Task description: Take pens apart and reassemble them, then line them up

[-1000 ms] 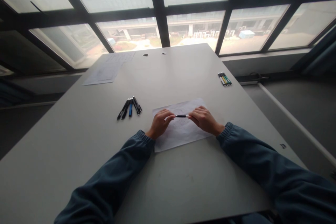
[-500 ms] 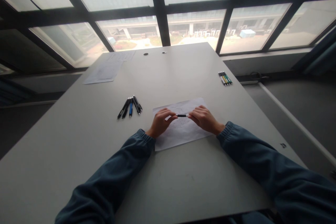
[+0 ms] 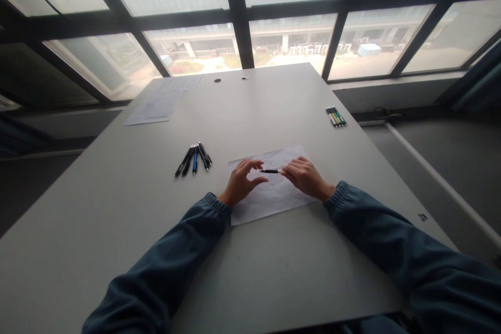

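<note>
Grey table (image 3: 117,209): our right hand (image 3: 307,177) pinches the black pen (image 3: 270,171); left hand (image 3: 238,182) fingers spread, just off its tip, over the paper (image 3: 270,203).

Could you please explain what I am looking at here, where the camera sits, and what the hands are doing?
There is no machine here: a person in dark blue sleeves works with two bare hands. The one camera sits on the person's head, looking forward and down, so the arms enter from the bottom.

On the grey table lies a sheet of paper. The right hand pinches a black pen above it. The left hand is open, fingers spread beside the pen's free end.

To the left lies a bunch of pens, far right a row of markers, far left more papers. Windows stand behind.
</note>
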A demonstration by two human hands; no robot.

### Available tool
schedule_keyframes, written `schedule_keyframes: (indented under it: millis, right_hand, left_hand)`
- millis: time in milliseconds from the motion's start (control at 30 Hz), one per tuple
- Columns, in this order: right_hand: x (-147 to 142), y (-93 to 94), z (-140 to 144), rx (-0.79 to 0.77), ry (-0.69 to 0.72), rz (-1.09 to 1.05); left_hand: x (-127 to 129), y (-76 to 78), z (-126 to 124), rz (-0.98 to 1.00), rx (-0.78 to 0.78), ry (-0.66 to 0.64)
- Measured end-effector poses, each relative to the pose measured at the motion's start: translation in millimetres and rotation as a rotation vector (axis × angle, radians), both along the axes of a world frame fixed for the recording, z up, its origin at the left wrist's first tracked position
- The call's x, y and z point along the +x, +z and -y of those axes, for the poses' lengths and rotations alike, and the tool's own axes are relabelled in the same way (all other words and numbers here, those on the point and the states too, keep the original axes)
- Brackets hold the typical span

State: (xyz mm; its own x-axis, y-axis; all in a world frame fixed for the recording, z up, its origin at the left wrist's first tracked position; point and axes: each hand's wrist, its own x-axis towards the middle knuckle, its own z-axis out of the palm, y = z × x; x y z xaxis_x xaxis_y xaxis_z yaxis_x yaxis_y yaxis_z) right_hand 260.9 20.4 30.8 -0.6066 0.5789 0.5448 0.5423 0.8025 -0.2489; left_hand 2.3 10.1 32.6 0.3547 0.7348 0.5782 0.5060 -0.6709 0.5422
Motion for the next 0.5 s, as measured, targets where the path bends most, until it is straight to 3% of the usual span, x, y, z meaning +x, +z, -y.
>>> schedule_keyframes:
  millis: [100, 267, 500]
  right_hand:
    - [0.1, 0.2, 0.4, -0.003, 0.008, 0.008]
    - [-1.2, 2.6, 1.6, -0.005, 0.057, 0.022]
    - [-1.2, 2.9, 2.0, 0.007, 0.058, 0.036]
  left_hand:
    - [-0.8, 1.3, 1.1, -0.067, -0.057, 0.032]
    - [-2.6, 0.2, 0.4, -0.168, -0.085, -0.034]
    - [-2.4, -0.8, -0.3, -0.130, -0.055, -0.066]
